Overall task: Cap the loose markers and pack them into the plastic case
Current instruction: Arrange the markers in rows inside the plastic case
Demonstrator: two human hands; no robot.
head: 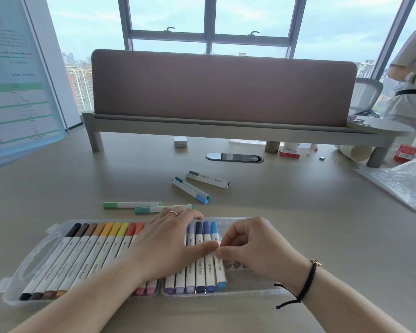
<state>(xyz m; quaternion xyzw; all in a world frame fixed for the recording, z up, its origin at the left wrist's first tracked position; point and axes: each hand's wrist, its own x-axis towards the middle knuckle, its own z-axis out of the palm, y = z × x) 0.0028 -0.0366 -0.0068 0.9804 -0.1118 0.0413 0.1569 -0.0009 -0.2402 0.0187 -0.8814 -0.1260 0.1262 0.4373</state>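
A clear plastic case (252, 288) lies open at the near edge of the desk, with several capped markers in a row from black (55, 258) through orange to blues. My left hand (168, 243) lies flat across the middle of the row, fingers spread. My right hand (255, 246) pinches the light blue marker (218, 263) at the right end of the row. The case's right end has bare room. Loose on the desk beyond the case are two green markers (132, 204), two blue ones (190, 189) and two grey ones (208, 179).
A low shelf with a brown felt screen (223, 90) crosses the desk behind the loose markers. A cable port (234, 157), small boxes and paper cups sit under it. A crinkled plastic bag (404, 181) lies at right. Another person (411, 75) stands at far right.
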